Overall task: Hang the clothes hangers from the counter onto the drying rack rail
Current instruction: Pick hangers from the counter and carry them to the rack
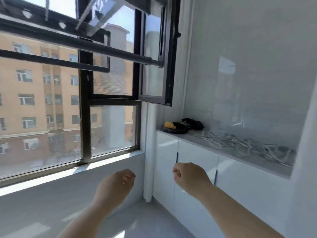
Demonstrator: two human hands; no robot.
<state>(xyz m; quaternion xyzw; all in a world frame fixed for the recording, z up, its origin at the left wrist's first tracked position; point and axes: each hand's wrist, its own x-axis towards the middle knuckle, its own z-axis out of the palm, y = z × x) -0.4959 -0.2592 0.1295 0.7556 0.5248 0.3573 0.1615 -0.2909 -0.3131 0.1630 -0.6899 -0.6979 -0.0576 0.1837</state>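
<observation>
A tangled pile of pale wire clothes hangers (240, 143) lies on the grey counter (192, 137) in the white niche at the right. The dark drying rack rail (96, 46) runs from the upper left towards the window frame, with a second rail (51, 60) below it; nothing hangs on either. My left hand (118, 182) is low in the middle, fingers loosely curled, holding nothing. My right hand (190, 176) is beside it, in front of the cabinet doors and below the counter, curled into a loose fist with nothing in it.
A black and yellow bundle (181, 126) sits at the counter's far left end. An open window sash (154, 57) swings inward just above it, near the rail's end. White cabinet doors (197, 169) stand under the counter. A white pipe (148, 152) runs up the corner.
</observation>
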